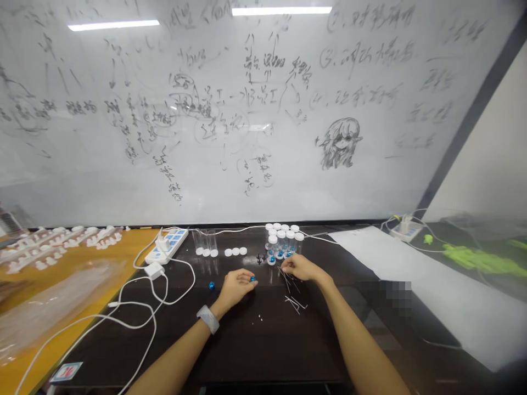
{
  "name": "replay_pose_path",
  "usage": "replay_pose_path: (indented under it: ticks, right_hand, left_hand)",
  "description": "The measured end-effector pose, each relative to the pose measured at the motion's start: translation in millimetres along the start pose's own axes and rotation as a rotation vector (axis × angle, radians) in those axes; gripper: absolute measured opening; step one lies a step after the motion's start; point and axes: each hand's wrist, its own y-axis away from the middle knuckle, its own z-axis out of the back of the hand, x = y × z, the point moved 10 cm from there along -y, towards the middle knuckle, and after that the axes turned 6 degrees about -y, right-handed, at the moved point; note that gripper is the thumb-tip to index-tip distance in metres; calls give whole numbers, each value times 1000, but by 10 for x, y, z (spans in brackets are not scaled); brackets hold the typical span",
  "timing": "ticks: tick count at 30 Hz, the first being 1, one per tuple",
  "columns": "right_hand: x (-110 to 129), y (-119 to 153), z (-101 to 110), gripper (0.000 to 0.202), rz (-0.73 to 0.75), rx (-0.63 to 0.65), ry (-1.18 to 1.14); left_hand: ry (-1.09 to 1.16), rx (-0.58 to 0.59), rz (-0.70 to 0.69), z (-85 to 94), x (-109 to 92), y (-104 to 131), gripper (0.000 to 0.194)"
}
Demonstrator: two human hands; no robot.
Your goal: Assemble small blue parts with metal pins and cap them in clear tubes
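Observation:
My left hand is closed with a small shiny blue ball between its fingertips. Another blue ball lies on the dark table to its left. My right hand has its fingertips pinched together at a group of thin metal pins; what it grips is too small to make out. More pins lie nearer to me. Behind my right hand stand several clear tubes with white caps, some with blue balls inside. Two small black pieces sit beside them.
Clear tubes and loose white caps stand at the back left. A power strip with white cables is further left. White paper covers the right side, below a whiteboard.

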Motion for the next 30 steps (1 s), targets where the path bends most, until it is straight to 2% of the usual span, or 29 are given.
replay_pose_path:
  ticks: [5, 13, 18, 25, 30]
  right_hand:
    - [97, 5, 42, 27, 75, -22, -10]
    - [196, 21, 93, 20, 71, -65, -77]
    - [327, 51, 237, 29, 153, -142, -202]
    - [291, 80, 322, 47, 103, -190, -416]
    - [284, 85, 315, 44, 108, -182, -383]
  left_hand:
    - [10, 90, -10, -87, -55, 38, 35]
    - [-86, 103, -25, -101, -90, 39, 36]
    - [-110, 136, -29, -125, -74, 29, 35]
    - [-91, 159, -13, -150, -6, 18, 37]
    - [-83, 164, -13, -156, -2, 14, 36]
